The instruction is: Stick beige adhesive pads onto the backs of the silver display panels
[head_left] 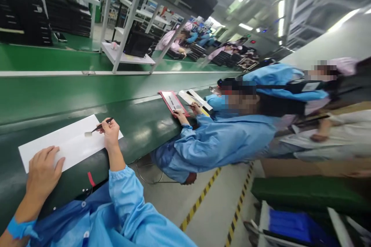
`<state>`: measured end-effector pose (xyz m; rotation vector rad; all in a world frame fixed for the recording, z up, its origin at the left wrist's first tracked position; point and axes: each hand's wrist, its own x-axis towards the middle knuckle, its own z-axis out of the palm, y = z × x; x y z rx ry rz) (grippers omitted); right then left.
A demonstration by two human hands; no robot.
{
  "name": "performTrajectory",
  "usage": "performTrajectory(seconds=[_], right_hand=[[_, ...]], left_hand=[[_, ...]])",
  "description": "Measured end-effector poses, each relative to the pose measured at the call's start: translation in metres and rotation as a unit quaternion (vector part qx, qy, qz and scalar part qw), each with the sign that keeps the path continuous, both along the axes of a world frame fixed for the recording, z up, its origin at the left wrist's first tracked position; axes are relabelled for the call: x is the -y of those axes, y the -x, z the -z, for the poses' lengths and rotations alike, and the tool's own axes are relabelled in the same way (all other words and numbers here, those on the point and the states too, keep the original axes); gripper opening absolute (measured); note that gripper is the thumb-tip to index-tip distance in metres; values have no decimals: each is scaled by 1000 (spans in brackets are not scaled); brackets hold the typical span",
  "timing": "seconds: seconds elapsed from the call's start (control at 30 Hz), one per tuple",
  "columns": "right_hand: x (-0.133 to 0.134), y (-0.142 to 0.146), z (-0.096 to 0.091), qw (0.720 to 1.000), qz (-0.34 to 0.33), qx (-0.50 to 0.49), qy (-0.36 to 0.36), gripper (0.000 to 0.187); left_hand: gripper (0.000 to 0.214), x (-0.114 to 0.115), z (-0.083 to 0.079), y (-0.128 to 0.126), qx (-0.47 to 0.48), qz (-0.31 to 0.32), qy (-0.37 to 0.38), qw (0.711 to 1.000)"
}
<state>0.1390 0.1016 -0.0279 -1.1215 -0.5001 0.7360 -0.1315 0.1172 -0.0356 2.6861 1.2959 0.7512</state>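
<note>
A long white sheet (74, 146) lies at a slant on the dark green work surface before me. My left hand (44, 171) rests flat on its left end, fingers stretched out and holding nothing. Pinched in my right hand (111, 134) is a slim black tool that looks like a pair of tweezers (102, 124). Its tip points down and left, right beside a small greyish rectangular piece (88, 134) on the sheet. Whether the tip touches the piece, I cannot tell.
To my right a co-worker in a blue smock (220, 139) bends over a red-edged sheet (174, 102). A metal shelf frame (127, 29) stands beyond the green bench (52, 88). A red strip (91, 179) sticks up at the near edge. Black stacked trays (69, 17) stand behind.
</note>
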Motion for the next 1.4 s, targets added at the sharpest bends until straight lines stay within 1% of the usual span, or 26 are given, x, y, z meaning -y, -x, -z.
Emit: performTrajectory(seconds=[0.13, 0.23, 0.3, 0.37, 0.43, 0.5, 0.57, 0.6, 0.63, 0.73, 0.77, 0.8, 0.87, 0.97, 1.13, 1.2, 1.27, 1.4], right_hand=[[10, -11, -1, 1000, 17, -14, -10, 70], [7, -20, 1, 999, 29, -21, -11, 72], [5, -24, 4, 999, 36, -29, -9, 73], [7, -26, 8, 998, 41, -39, -8, 74], [11, -26, 12, 998, 46, -52, -8, 73], [15, -25, 16, 997, 47, -67, -5, 70], [17, -24, 19, 996, 41, -79, 0, 67], [17, -23, 20, 996, 37, -84, 3, 66], [17, -23, 20, 996, 35, -87, 5, 65], [15, -22, 17, 995, 29, -95, 20, 63], [14, -22, 16, 995, 27, -97, 26, 63], [13, -22, 14, 994, 24, -99, 32, 65], [11, -24, 11, 994, 18, -102, 42, 71], [9, -27, 8, 993, 9, -105, 49, 77], [13, -30, 12, 991, -15, -117, 61, 66], [20, -31, 13, 991, -13, -118, 63, 65], [30, -31, 12, 992, -3, -111, 59, 68], [56, -29, 5, 994, 18, -88, 56, 82]], left_hand=[[50, 7, -7, 3, -11, -68, -29, 997], [49, 1, -10, 5, -34, -83, -21, 996], [48, -7, -12, 7, -44, -107, -7, 993], [47, -13, -15, 11, -60, -128, 0, 990], [47, -17, -17, 16, -64, -134, 3, 989], [47, -16, -19, 20, -55, -145, -3, 988], [47, -9, -18, 21, -46, -153, -17, 987], [47, -2, -17, 19, -50, -144, -23, 988], [46, 7, -16, 15, -57, -118, -24, 991], [40, 39, -10, 1, -91, 3, -9, 996], [41, 49, -8, -4, -101, 29, -2, 994], [44, 59, -6, -9, -109, 41, 4, 993], [49, 72, -4, -14, -121, 32, 15, 992], [52, 83, -3, -16, -136, 4, 26, 990], [61, 89, -2, -15, -143, -39, 30, 989], [59, 91, -2, -15, -139, -41, 29, 989], [56, 92, -1, -15, -130, -39, 29, 990], [49, 89, 0, -14, -106, -33, 35, 993]])
